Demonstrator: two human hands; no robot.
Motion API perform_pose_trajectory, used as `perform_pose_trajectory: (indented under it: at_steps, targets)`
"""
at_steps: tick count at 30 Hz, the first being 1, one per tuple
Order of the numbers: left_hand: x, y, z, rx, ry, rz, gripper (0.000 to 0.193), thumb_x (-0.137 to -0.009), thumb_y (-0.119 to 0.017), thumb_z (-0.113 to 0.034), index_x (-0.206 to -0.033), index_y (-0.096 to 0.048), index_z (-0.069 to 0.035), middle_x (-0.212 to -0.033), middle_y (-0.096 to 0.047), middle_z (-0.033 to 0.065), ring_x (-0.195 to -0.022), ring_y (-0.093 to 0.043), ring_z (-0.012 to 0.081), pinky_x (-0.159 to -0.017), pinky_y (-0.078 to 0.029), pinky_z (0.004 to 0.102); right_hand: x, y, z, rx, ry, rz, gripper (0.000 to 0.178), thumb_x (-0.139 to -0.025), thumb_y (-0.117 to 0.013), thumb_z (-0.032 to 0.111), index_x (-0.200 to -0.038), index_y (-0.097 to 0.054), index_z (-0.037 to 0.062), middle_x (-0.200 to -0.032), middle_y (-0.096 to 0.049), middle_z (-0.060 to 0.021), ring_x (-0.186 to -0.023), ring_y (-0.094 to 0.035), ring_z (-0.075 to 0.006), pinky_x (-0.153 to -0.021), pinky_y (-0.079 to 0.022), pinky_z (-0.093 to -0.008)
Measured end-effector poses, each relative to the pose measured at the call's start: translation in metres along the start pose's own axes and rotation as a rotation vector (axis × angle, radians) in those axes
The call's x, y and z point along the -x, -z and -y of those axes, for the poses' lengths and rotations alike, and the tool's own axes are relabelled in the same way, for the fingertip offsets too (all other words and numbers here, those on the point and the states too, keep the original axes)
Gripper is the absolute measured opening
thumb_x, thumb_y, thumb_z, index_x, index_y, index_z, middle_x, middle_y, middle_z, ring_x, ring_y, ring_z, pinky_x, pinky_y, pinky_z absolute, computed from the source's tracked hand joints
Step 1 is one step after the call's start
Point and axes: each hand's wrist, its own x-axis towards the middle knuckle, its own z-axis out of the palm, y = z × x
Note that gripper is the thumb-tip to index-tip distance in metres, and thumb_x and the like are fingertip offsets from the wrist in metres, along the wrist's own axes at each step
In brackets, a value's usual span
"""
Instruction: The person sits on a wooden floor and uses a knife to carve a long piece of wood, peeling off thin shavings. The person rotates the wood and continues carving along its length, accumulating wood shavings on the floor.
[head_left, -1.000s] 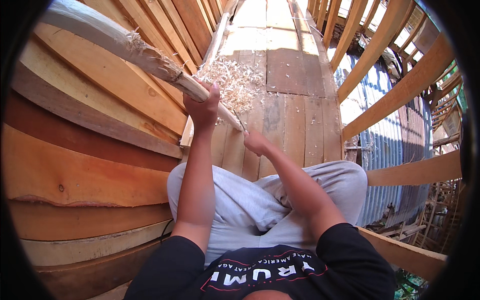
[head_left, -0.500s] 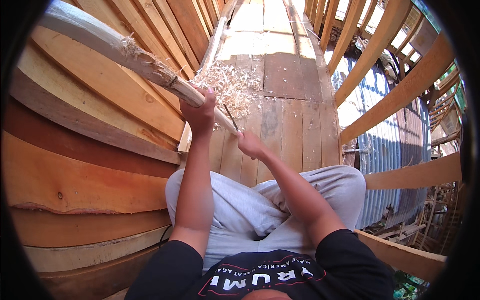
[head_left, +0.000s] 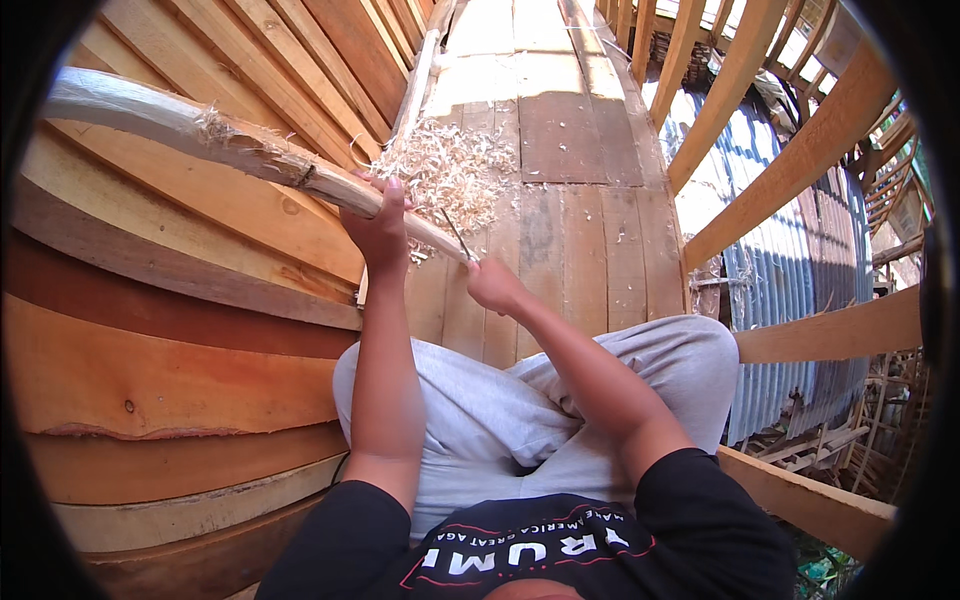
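A long, pale wooden pole [head_left: 250,150] slants from the upper left down toward the middle, its surface partly stripped and rough with curled slivers. My left hand [head_left: 380,228] is closed around it just below a dark, notched spot. In my closed right hand [head_left: 494,286] is a knife [head_left: 456,232], its thin dark blade lying across the pole's narrow near end. The handle is hidden inside my fist. Below both hands are my crossed legs in grey trousers [head_left: 470,400].
Pale wood shavings [head_left: 455,170] are heaped on the plank floor [head_left: 570,250] beyond my hands. Stacked boards [head_left: 150,370] form a wall close on the left. Wooden railing slats [head_left: 800,165] run along the right, with corrugated metal sheeting [head_left: 775,290] lower down outside.
The pole's far end has tilted lower in the picture, and my left hand has shifted slightly left with it. The knife stays against the near end; the whole view has turned a little.
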Motion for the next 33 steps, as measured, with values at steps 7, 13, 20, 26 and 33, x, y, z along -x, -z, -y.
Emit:
perform_pose_trajectory:
  at_steps: [7, 13, 20, 26, 33]
  targets:
    - [0.009, -0.014, -0.007, 0.001, 0.033, 0.045, 0.033, -0.085, -0.061, 0.000, -0.110, -0.041, -0.005, -0.079, -0.050, 0.0037, -0.062, -0.052, 0.0125, -0.062, -0.048, 0.0285, -0.006, 0.004, 0.008, 0.100, 0.359, -0.191, 0.046, -0.100, -0.036, 0.028, -0.087, -0.056, -0.0108, -0.067, -0.060, -0.0246, -0.048, -0.059, -0.0324, -0.044, -0.047, -0.0431]
    - [0.002, -0.001, -0.005, 0.034, 0.019, 0.039, 0.035, -0.083, -0.064, -0.001, -0.111, -0.043, -0.003, -0.078, -0.054, 0.0038, -0.066, -0.055, 0.0115, -0.063, -0.051, 0.0271, 0.000, 0.016, 0.006, -0.029, -0.054, 0.113, 0.046, -0.100, -0.038, 0.027, -0.097, -0.061, -0.0131, -0.085, -0.063, -0.0331, -0.081, -0.063, -0.0479, -0.078, -0.049, -0.0511]
    - [0.008, -0.001, -0.004, -0.006, 0.045, 0.096, 0.033, -0.084, -0.060, 0.003, -0.110, -0.042, -0.005, -0.077, -0.050, 0.0030, -0.063, -0.053, 0.0119, -0.063, -0.049, 0.0282, -0.002, 0.006, 0.021, 0.117, 0.417, -0.165, 0.045, -0.100, -0.038, 0.028, -0.086, -0.060, -0.0083, -0.069, -0.060, -0.0229, -0.049, -0.059, -0.0307, -0.047, -0.048, -0.0434]
    - [-0.002, 0.013, -0.006, 0.051, 0.070, 0.128, 0.035, -0.084, -0.057, 0.004, -0.112, -0.038, -0.005, -0.076, -0.048, 0.0031, -0.062, -0.052, 0.0123, -0.063, -0.048, 0.0294, 0.000, 0.012, 0.011, 0.011, -0.073, 0.113, 0.045, -0.099, -0.039, 0.027, -0.091, -0.061, -0.0110, -0.081, -0.063, -0.0314, -0.075, -0.063, -0.0460, -0.074, -0.049, -0.0501]
    - [0.003, 0.002, -0.008, 0.028, 0.077, 0.125, 0.035, -0.083, -0.060, 0.001, -0.111, -0.039, -0.004, -0.075, -0.050, 0.0029, -0.064, -0.052, 0.0118, -0.064, -0.048, 0.0287, 0.022, 0.025, 0.041, 0.222, 0.208, -0.054, 0.047, -0.099, -0.040, 0.029, -0.094, -0.064, -0.0109, -0.088, -0.065, -0.0310, -0.078, -0.063, -0.0468, -0.075, -0.051, -0.0501]
